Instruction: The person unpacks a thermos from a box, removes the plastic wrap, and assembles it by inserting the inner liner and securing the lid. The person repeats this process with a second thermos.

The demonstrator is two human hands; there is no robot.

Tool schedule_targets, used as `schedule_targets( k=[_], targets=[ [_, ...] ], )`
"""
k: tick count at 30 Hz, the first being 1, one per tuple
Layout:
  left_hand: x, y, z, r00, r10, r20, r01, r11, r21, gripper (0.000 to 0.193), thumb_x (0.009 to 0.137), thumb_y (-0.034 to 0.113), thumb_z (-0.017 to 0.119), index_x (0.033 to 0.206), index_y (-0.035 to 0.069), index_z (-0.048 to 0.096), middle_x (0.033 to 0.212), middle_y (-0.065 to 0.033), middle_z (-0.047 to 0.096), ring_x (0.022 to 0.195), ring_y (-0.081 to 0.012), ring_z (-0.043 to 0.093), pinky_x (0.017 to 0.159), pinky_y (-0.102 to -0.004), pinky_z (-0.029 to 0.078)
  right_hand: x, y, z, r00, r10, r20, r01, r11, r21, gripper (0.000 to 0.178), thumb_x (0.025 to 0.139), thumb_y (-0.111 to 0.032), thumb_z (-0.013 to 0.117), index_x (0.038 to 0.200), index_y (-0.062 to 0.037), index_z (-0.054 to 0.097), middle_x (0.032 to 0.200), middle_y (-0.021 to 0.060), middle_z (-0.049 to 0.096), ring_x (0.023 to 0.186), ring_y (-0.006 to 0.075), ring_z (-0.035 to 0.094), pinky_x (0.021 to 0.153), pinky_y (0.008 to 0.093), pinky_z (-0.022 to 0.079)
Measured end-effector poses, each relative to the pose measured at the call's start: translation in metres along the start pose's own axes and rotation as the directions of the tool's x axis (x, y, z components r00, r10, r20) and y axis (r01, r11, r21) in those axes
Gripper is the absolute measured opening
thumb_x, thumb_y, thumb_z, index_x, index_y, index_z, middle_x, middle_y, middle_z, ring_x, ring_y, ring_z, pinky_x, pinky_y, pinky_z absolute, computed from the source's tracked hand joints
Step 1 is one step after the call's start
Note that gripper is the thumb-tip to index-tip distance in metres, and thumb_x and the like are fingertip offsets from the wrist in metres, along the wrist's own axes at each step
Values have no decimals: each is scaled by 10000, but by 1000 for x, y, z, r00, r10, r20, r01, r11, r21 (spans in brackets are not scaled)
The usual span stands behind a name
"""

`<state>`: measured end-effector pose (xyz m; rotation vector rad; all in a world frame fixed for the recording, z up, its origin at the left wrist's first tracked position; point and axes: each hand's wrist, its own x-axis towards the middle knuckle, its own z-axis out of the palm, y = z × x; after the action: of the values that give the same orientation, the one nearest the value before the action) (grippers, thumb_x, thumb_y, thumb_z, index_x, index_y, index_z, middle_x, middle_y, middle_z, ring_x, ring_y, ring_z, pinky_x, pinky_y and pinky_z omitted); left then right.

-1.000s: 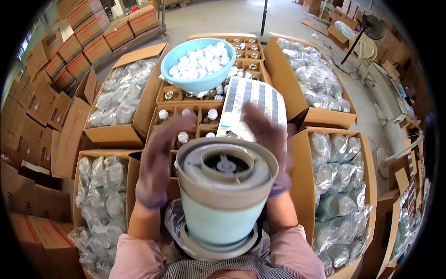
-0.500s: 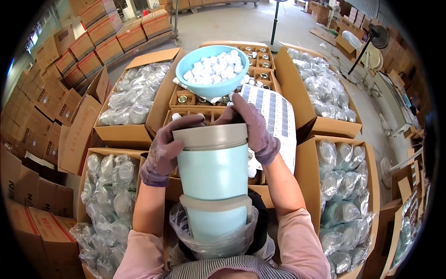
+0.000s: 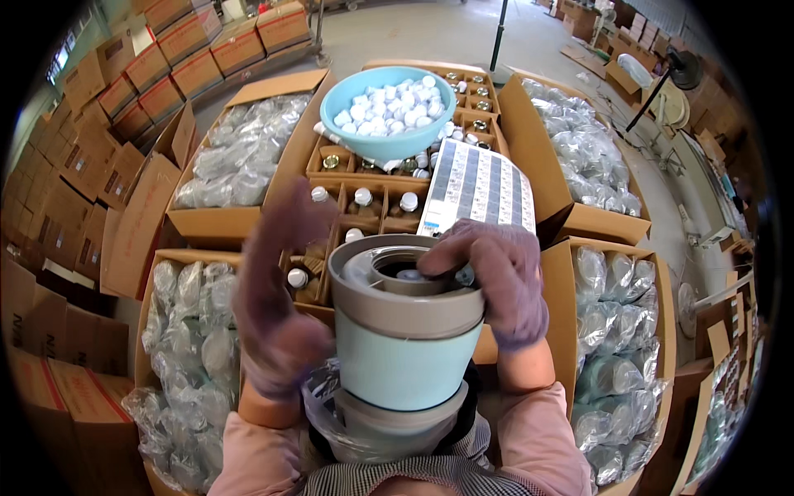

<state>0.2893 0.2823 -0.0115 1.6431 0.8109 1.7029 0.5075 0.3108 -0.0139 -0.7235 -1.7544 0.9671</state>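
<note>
A light-blue container with a grey collar (image 3: pixel 409 364), shaped like a vacuum flask body, stands upright in front of me. Its top faces up and shows a round inner mouth (image 3: pixel 401 266). My right hand (image 3: pixel 496 277) bends its gloved fingers over the right side of the rim, with fingertips at the mouth. A small clear piece shows beside those fingers; I cannot tell what it is. My left hand (image 3: pixel 281 298), also gloved and smeared by motion, is off the container's left side with thumb and fingers apart. Beneath is a second grey-rimmed container (image 3: pixel 401 417) in clear plastic wrap.
Ahead, a divided carton holds white-capped bottles (image 3: pixel 362 198). On it sit a light-blue basin (image 3: pixel 389 147) of small white caps and a printed sheet (image 3: pixel 480 186). Open cartons of plastic-wrapped items flank me, left (image 3: pixel 194 331) and right (image 3: pixel 616 331). Stacked boxes (image 3: pixel 186 74) stand far left.
The container's top has tipped into view, showing its mouth. My left hand has come off it toward the left; my right hand has moved down and right onto the rim.
</note>
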Motion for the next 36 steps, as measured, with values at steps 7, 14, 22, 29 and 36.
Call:
schedule_targets(
  k=[7, 14, 22, 29, 36],
  targets=[
    [28, -87, -39, 731, -399, 553, 542, 832, -116, 698, 718, 212, 708, 1340, -43, 520, 1180, -58, 649, 1091, -138, 590, 979, -296, 453, 60, 192, 31, 999, 41, -28, 24, 96, 995, 373, 1075, -262, 396, 1308, 3, 517, 1155, 115, 656, 1010, 187, 641, 889, 317, 513],
    [34, -133, -31, 827, -543, 145, 522, 645, -558, 526, 926, 274, 655, 1342, -6, 498, 1206, -104, 622, 999, -169, 651, 803, -259, 546, 76, 142, 17, 778, -113, -618, 64, 993, -101, 499, 914, -182, 669, 1346, 23, 523, 1225, 208, 605, 1097, 256, 607, 1000, 342, 452],
    [7, -208, -15, 946, -113, 305, 40, 971, 237, 691, 725, 100, 832, 1332, 5, 515, 1228, -139, 620, 1055, -232, 643, 901, -341, 527, 60, 160, 19, 969, -220, 115, 248, 881, -402, 854, 749, -111, 728, 1491, -74, 307, 1456, 255, 375, 1273, 467, 441, 1087, 492, 392],
    [-4, -223, 5, 924, 271, 271, -383, 666, 640, 754, 774, 226, 798, 1439, 95, 469, 1469, -242, 388, 1337, -440, 408, 1019, -422, 428, 68, 196, 13, 967, 185, 177, -153, 971, -183, 559, 981, -348, 539, 1424, -34, 404, 1276, 167, 579, 1159, 219, 568, 990, 349, 474],
    [-12, -219, -2, 900, 268, 345, -435, 620, 653, 759, 776, 218, 795, 1446, 99, 459, 1457, -247, 402, 1337, -447, 408, 1025, -425, 425, 53, 164, 26, 994, -56, 97, 72, 982, -175, 746, 885, -240, 666, 1494, -23, 295, 1379, 261, 465, 1286, 355, 471, 1103, 374, 371]
  ],
)
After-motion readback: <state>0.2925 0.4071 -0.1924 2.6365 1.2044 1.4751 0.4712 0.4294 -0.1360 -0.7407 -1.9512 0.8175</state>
